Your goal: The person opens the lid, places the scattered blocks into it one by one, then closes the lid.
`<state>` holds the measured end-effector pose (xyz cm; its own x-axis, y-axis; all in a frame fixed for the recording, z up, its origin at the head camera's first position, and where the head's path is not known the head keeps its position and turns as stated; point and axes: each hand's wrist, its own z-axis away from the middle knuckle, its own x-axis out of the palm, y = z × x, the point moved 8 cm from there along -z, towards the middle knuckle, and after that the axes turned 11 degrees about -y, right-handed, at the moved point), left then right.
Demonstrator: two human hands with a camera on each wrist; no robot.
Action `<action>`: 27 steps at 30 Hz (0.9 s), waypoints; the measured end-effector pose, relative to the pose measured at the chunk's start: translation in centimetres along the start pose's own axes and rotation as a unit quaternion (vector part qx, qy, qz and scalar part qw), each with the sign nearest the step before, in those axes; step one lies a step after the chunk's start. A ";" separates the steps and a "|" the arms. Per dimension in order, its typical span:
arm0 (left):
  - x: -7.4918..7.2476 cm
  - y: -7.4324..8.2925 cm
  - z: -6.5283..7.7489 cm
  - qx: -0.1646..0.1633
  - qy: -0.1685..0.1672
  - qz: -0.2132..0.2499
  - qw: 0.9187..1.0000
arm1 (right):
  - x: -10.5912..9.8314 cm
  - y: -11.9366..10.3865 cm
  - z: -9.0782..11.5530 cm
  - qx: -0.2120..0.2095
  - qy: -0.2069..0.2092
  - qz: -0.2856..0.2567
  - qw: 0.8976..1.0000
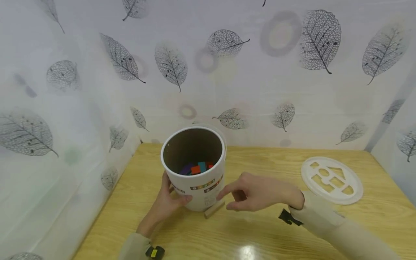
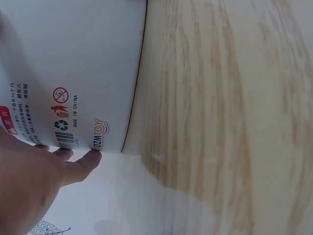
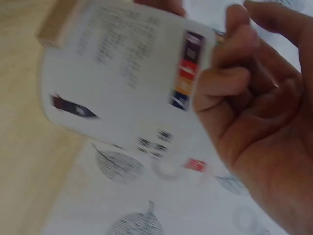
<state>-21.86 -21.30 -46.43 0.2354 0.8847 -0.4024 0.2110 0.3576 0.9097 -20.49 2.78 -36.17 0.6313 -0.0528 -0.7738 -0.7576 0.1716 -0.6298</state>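
A white cylindrical bucket (image 1: 200, 197) with printed labels stands on the table, its top uncovered. Inside it lie coloured blocks, among them an orange block (image 1: 195, 170) and a teal block (image 1: 202, 166). My left hand (image 1: 164, 206) holds the bucket by its left side, thumb across the front and fingers against the wall (image 2: 98, 58). At the bucket's front right is my right hand (image 1: 256, 191), empty, its fingers loosely bent. Its index fingertip points at the wall; whether it touches I cannot tell. A short wooden rod (image 1: 214, 209) sits low against the bucket's front.
Towards the right of the wooden table (image 1: 253, 231) lies a round white lid (image 1: 355, 184) with shaped cut-outs. A pale curtain (image 1: 253, 86) with leaf prints hangs behind the table and along its sides.
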 end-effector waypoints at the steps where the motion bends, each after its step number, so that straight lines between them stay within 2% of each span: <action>1: -0.1 0.0 0.0 0.000 0.002 -0.002 1.000 | 1.1 0.7 -0.4 0.020 -0.029 -0.012 0.999; 3: -0.2 0.0 0.0 0.001 0.004 -0.005 1.000 | 3.3 2.1 -1.2 0.059 -0.077 -0.019 0.995; 5: -0.3 0.0 0.0 0.002 0.005 -0.006 1.000 | 5.1 3.3 -1.9 0.083 -0.107 -0.021 0.991; 10: -0.1 0.1 0.1 0.004 0.002 -0.001 1.000 | 7.6 5.4 -2.8 0.117 -0.122 -0.012 0.986; 15: 0.0 -0.2 0.0 -0.006 -0.004 -0.003 1.000 | 7.2 6.1 -2.1 0.142 -0.108 -0.005 0.984; 19: 0.1 -0.3 0.0 -0.008 -0.007 0.000 1.000 | 6.1 5.8 -0.9 0.135 -0.088 0.041 0.986; 24: 0.1 -0.3 0.1 -0.019 -0.003 0.004 1.000 | 5.8 6.1 0.2 0.184 -0.056 0.112 0.975; 27: 0.1 -0.4 0.2 -0.021 -0.002 0.006 1.000 | 5.9 6.0 0.4 0.191 -0.040 0.156 0.968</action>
<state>-21.77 -21.38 -46.85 0.2418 0.8875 -0.3924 0.1680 0.3600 0.9177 -21.29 3.88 -44.50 0.4041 0.1344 -0.9048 -0.8069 0.5182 -0.2834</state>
